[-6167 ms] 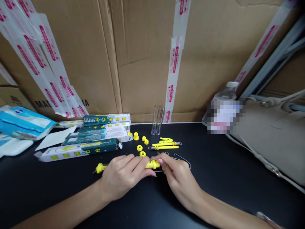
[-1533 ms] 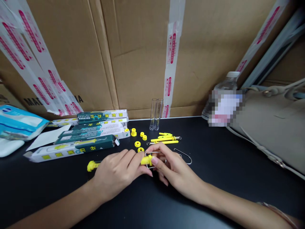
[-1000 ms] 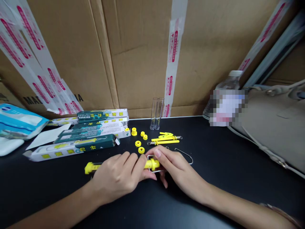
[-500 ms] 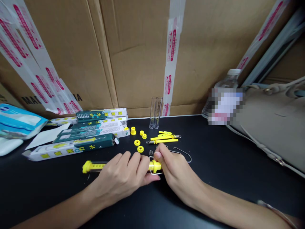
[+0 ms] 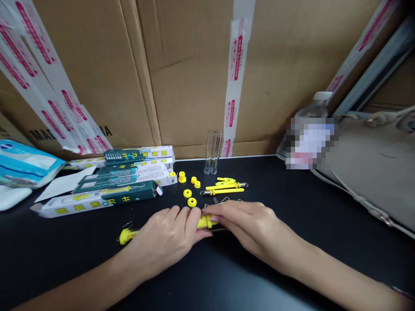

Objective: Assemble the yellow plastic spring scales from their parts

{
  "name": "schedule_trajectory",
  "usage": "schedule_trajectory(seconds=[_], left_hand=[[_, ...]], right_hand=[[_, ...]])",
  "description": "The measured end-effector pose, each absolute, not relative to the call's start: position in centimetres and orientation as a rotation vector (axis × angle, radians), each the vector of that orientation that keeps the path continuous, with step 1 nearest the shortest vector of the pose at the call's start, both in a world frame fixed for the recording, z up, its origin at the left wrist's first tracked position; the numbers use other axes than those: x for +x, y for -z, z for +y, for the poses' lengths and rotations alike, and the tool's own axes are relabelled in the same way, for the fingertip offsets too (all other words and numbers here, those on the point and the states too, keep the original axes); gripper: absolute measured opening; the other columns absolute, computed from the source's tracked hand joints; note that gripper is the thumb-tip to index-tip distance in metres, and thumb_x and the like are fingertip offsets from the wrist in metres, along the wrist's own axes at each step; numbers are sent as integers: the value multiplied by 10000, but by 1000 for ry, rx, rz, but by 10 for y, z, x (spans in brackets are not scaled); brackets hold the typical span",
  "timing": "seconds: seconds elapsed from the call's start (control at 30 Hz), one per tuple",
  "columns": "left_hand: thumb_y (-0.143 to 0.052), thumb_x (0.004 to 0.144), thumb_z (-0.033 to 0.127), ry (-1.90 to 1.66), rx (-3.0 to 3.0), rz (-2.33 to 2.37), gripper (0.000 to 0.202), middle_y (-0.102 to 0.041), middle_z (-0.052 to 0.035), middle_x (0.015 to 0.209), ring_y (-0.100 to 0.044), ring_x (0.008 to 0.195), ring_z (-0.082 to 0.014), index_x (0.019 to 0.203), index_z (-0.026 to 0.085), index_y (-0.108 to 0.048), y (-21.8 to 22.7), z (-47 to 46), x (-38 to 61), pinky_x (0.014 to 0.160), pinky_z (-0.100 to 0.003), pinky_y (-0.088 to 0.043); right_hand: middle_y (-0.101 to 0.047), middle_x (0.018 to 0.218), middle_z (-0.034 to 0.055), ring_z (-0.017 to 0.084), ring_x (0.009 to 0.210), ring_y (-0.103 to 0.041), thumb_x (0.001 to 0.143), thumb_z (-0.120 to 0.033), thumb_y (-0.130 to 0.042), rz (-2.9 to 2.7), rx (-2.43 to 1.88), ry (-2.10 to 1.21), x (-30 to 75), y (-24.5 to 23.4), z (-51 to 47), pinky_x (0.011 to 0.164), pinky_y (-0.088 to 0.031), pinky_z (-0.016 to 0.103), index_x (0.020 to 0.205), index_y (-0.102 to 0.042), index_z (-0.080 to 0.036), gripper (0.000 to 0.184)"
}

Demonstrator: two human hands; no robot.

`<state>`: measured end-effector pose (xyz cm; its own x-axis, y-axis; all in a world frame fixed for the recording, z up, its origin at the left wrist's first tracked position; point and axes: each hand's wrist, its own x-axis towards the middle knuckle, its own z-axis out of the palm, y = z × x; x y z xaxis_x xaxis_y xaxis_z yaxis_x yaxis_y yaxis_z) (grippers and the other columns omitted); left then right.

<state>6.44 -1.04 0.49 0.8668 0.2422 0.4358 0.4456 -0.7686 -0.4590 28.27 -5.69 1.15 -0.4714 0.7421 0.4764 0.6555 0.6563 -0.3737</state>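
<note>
My left hand [image 5: 168, 233] is closed round a tube-shaped spring scale [image 5: 126, 236], which lies nearly level above the black table. Its yellow left end sticks out past my wrist, with a thin wire hook [image 5: 127, 225] beside it. Between my hands shows the yellow right end cap [image 5: 204, 222]. The thumb and fingers of my right hand [image 5: 256, 226] pinch that end, where metal wire runs along the cap. My fingers partly hide the wire. Just beyond lie yellow ring caps [image 5: 192, 202], a small spring [image 5: 216, 201] and yellow rods with springs [image 5: 225, 191].
Two clear tubes [image 5: 208, 157] stand upright near a large cardboard box [image 5: 191, 77]. Printed cartons [image 5: 97, 202] lie at the left, beside a blue packet [image 5: 29, 164]. A plastic bottle [image 5: 311, 112] and a grey bag [image 5: 372, 164] stand at the right.
My right hand has turned flatter, its fingers now reaching left over the cap and wire. The spring scale's left end has shifted right and dipped slightly.
</note>
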Motion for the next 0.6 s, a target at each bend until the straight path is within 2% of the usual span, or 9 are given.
schedule_trajectory(seconds=[0.1,0.2,0.37,0.6], left_hand=[[-413,1043,357,438,-2545,-547,285,-564,-5,654,-604,528,-214,856,166,-509,-2,-10,67,433,-348,-402],[-461,1027,361,421,-2617,-644,260,-586,-6,654,-631,527,-222,855,170,-496,1,-11,70,418,-346,-437],[-562,978,396,375,-2695,-781,263,-626,-17,665,-662,528,-232,885,158,-500,1,-12,73,415,-334,-479],[-577,972,390,310,-2749,-824,250,-660,-22,717,-697,582,-228,916,158,-499,-5,-15,73,453,-317,-517]], right_hand=[[-710,858,77,192,732,-681,972,-61,-433,-2245,-1111,-35,278,-8,-56,660,-537,286,1031,-666,-145,255],[-673,768,76,199,667,-654,918,-5,-395,-2169,-1154,92,268,-3,-53,618,-522,297,907,-653,-130,287],[-663,740,89,224,614,-648,859,3,-398,-2136,-1222,114,260,1,-47,543,-474,308,867,-633,-125,268],[-725,806,81,213,675,-690,830,7,-390,-2018,-1381,-127,255,-5,-46,610,-493,301,851,-601,-172,277]])
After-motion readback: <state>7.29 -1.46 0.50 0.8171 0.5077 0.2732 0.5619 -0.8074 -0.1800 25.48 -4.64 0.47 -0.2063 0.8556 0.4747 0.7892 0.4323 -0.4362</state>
